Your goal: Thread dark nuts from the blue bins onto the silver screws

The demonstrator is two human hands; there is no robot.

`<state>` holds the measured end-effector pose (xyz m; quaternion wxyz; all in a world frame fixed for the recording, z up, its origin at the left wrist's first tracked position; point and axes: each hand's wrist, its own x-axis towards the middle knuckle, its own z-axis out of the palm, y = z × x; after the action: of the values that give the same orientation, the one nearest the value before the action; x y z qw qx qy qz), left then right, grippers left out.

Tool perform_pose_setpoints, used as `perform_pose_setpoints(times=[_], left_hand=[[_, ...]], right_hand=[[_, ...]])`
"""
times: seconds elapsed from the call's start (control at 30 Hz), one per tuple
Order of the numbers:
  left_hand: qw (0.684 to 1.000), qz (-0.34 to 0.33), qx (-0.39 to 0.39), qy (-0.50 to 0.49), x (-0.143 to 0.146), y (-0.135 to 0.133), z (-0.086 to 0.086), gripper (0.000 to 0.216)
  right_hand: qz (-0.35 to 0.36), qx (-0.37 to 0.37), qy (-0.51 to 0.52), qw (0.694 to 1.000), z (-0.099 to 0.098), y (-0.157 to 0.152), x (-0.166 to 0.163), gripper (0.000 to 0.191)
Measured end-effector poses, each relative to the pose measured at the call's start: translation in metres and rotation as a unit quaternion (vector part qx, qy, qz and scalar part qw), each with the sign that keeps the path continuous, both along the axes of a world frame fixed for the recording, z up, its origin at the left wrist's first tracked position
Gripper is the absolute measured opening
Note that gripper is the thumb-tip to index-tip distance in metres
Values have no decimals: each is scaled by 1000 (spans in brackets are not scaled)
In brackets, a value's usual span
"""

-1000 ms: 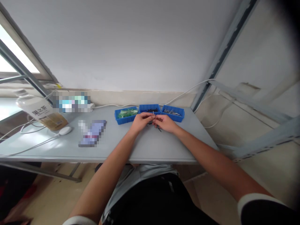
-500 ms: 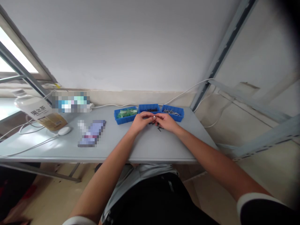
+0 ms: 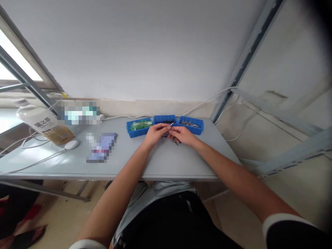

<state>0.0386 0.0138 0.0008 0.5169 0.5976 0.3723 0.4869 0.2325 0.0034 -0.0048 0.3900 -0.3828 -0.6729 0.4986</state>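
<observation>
My left hand (image 3: 156, 133) and my right hand (image 3: 183, 135) meet fingertip to fingertip over the table, both closed in a pinch. A small shiny metal piece (image 3: 172, 124) pokes up between the fingertips, most of it covered by them. Beneath the hands lie several thin dark pieces (image 3: 176, 143), partly hidden. Just beyond stand three blue bins: the left bin (image 3: 140, 132) with green pieces (image 3: 140, 125), the middle bin (image 3: 164, 118) with small dark parts, and the right bin (image 3: 196, 130) with thin silver metal pins (image 3: 189, 123).
To the left on the grey table (image 3: 124, 166) are a bottle (image 3: 45, 121), a white mouse-like object (image 3: 71, 145) with a cable, and blurred-out items. Metal frame posts flank the table. Another person's foot (image 3: 31, 237) shows on the floor at lower left.
The metal piece between my fingertips has tilted, now showing as a short slanted rod rather than a round bright spot. My fingers have shifted slightly. The foot at lower left has come into view.
</observation>
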Motion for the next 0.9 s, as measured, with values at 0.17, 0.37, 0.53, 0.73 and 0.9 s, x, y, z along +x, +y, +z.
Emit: perform_pose_setpoints(times=[0.17,0.37,0.53,0.73,0.9], left_hand=[[1000,25,4,10,0,-1,2,45],[999,48,12,18,-1,0,2,45],[999,26,31,31,-2,1,-2,43],[986,50,127,96,-6,8,-11,30],[974,70,176,126,-7,11,-13,22]], right_hand=[[-30,3,24,999,-1,1,0,40],[-104,51,80,990,0,4,0,40],[-117,53,80,988,1,4,2,41],[-102,65,53,991,3,1,3,40],[-81,65,65,992,1,3,3,38]])
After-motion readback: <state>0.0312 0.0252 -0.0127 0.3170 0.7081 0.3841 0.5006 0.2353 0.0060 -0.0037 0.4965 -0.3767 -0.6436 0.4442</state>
